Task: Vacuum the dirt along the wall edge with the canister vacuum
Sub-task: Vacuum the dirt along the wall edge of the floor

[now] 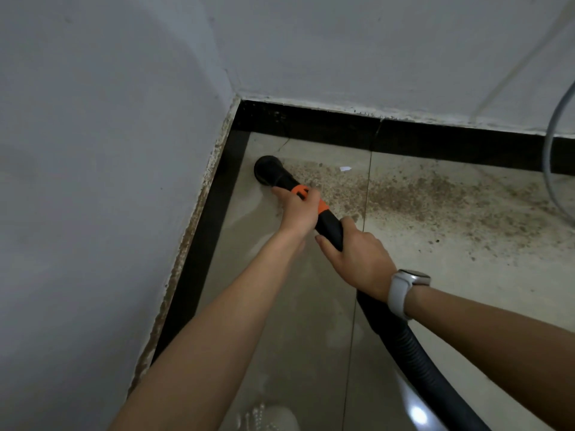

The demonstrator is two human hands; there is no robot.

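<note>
Together, left hand and right hand grip the wand

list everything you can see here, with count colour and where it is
round black vacuum nozzle: one, black, on the floor in the corner
black wand with orange collar: one, black and orange, in both hands
ribbed black hose: one, lower right
brown dirt patch: one, along the far wall
white paper scrap: one, in the dirt
black skirting strip: along both walls
grey loop of cable: one, right edge
white wristwatch: one, right wrist
left hand: grip near the collar
right hand: grip further back
</note>
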